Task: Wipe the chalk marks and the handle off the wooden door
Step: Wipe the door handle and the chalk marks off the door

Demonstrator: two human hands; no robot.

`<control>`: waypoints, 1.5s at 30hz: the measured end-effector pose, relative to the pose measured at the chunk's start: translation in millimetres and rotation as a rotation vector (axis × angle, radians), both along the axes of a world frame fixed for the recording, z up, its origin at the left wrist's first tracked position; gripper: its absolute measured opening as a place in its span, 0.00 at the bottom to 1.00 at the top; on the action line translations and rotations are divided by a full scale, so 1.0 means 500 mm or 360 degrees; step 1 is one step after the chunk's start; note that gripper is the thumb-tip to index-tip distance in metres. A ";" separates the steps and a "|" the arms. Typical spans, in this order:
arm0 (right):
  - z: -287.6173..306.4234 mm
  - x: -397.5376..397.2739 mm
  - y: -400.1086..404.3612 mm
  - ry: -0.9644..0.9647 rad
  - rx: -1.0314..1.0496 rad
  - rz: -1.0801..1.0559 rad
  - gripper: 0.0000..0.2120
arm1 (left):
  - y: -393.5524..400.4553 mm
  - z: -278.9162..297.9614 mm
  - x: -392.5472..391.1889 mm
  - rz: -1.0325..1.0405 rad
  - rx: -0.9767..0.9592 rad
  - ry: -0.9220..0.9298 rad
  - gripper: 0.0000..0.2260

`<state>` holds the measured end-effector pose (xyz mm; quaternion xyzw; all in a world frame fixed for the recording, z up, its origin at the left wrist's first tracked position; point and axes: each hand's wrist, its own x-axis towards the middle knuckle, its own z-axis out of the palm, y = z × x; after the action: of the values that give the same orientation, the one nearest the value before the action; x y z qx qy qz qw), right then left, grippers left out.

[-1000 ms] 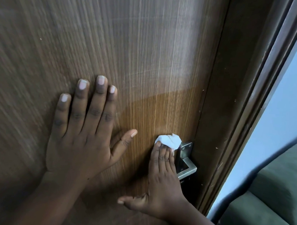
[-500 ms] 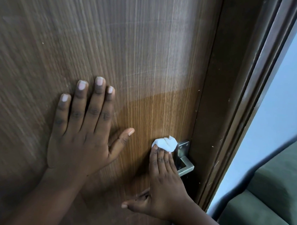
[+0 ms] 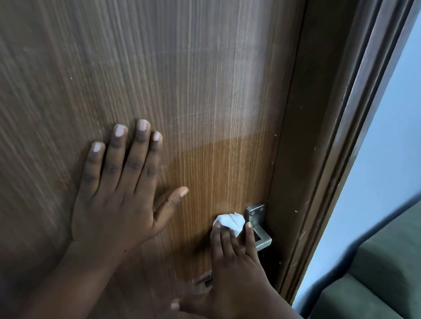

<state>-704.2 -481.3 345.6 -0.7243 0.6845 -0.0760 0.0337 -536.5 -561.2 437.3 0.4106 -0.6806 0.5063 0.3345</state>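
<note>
The brown wooden door [image 3: 184, 73] fills most of the view, with a pale chalky haze over its upper part and a cleaner, darker patch lower down. My left hand [image 3: 121, 191] lies flat on the door, fingers spread. My right hand [image 3: 238, 276] presses a small white tissue [image 3: 229, 221] against the door, just left of the metal handle [image 3: 259, 224]. The handle's square plate and bent lever show beside my fingers; its lower part is hidden behind my hand.
The dark door frame [image 3: 326, 140] runs down the right of the door. Beyond it are a pale blue wall [image 3: 393, 143] and a dark green sofa [image 3: 380, 287] at the lower right.
My right hand with the tissue has slid slightly down beside the handle, and one finger now spreads toward the lever. My left hand stays flat on the door.
</note>
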 end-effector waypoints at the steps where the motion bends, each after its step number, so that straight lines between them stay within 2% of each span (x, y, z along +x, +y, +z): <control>1: 0.004 -0.001 0.001 0.0013 0.0039 -0.0015 0.67 | 0.000 0.000 0.001 0.0005 0.0004 -0.0007 0.37; 6: 0.015 0.015 0.001 -0.0148 0.0150 -0.0091 0.66 | 0.000 -0.002 0.004 0.0019 0.0000 -0.0027 0.37; 9: 0.025 0.054 -0.005 -0.0524 0.0168 -0.0224 0.67 | 0.003 0.000 0.002 -0.0027 0.0035 0.0001 0.36; 12: 0.014 0.104 -0.016 -0.1004 -0.0008 -0.0407 0.68 | 0.006 0.001 0.002 -0.0046 0.0056 0.0013 0.36; 16: -0.040 0.137 -0.033 -0.1301 -0.0383 -0.0417 0.64 | 0.004 0.000 0.005 -0.0037 0.0046 -0.0020 0.36; 19: -0.083 0.130 -0.044 -0.1211 -0.0506 -0.0344 0.63 | 0.004 0.000 0.008 -0.0057 0.0039 -0.0030 0.36; 25: -0.133 0.080 -0.055 -0.0889 -0.0506 -0.0174 0.61 | 0.003 -0.001 0.009 -0.0058 0.0033 -0.0051 0.36; 30: -0.181 -0.017 -0.085 -0.0328 -0.0648 0.0049 0.60 | 0.000 -0.005 0.008 -0.0036 -0.0001 -0.0053 0.36; 34: -0.183 -0.068 -0.096 -0.0150 -0.0679 0.0125 0.53 | -0.003 -0.006 0.008 -0.0013 0.0002 -0.0055 0.37; 40: -0.191 -0.058 -0.103 -0.0250 -0.0729 0.0012 0.57 | -0.004 -0.004 0.007 0.0004 -0.0015 -0.0062 0.37; 45: -0.183 -0.059 -0.120 -0.0275 -0.0970 0.0119 0.60 | -0.002 -0.005 0.005 -0.0010 -0.0018 -0.0049 0.37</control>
<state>-733.5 -541.3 254.3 -0.7166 0.5976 -0.3376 -0.1240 -533.9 -562.4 434.7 0.3987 -0.6841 0.5152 0.3280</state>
